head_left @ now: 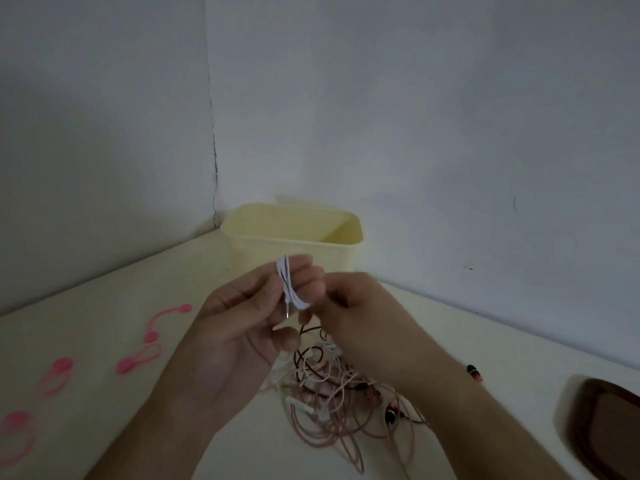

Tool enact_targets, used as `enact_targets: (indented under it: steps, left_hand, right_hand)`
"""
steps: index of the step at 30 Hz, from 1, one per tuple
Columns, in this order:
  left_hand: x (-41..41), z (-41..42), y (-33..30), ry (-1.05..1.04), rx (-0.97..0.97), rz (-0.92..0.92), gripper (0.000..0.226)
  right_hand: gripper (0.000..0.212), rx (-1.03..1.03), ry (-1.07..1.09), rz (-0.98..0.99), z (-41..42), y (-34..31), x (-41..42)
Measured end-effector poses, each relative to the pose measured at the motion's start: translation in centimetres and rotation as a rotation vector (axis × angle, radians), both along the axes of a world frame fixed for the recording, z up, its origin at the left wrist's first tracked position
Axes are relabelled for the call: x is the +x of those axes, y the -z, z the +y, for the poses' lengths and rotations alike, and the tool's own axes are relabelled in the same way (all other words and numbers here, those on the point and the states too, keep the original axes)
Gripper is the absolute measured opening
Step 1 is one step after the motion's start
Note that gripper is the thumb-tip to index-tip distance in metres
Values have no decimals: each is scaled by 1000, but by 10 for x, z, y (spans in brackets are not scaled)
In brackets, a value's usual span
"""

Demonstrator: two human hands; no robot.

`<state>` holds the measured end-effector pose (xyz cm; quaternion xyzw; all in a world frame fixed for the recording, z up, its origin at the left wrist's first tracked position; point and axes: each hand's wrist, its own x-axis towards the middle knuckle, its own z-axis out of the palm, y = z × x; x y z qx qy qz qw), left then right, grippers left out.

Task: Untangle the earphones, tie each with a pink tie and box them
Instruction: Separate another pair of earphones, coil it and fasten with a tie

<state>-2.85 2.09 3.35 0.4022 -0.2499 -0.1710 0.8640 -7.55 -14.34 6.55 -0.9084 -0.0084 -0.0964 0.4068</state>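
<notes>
My left hand holds a white earphone cable, wound in loops around its curled fingers, above the table. My right hand is closed at the loops' right edge; whether it pinches the cable cannot be told. The metal plug hangs below the coil. Beneath both hands lies the tangled pile of pink, white and dark-red cords. Pink ties lie left; the yellow box stands open behind.

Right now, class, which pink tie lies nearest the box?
The stretched-out tie, farthest back on the table. It lies open in a curve toward the box, while the three others sit nearer the front, looped.
</notes>
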Motion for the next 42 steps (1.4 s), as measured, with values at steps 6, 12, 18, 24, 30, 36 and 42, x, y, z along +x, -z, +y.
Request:
enact_targets:
  steps: [6, 12, 18, 24, 30, 36, 42]
  left_hand:
    - [5, -6, 2, -382, 345, -220, 25]
    - [3, -7, 7, -222, 476, -273, 37]
    - [-4, -5, 0, -57, 89, -54, 31]
    - [8, -2, -2, -202, 16, -114, 43]
    - [15, -7, 13, -396, 324, -312, 32]
    - [11, -12, 18, -629, 544, -561, 29]
    - [16, -9, 14, -762, 380, -445, 26]
  right_hand:
    - [28, -233, -76, 64, 6, -8, -5]
    - [28, -38, 36, -122, -14, -21, -10]
    - [25, 67, -9, -101, -12, -14, -7]
    - [28, -29, -102, 65, -4, -8, -2]
    - [27, 195, -120, 47, -11, -19, -11]
    - [20, 500, -230, -9, -22, -26, -17]
    - [37, 631, -423, -17, -19, -19, -11]
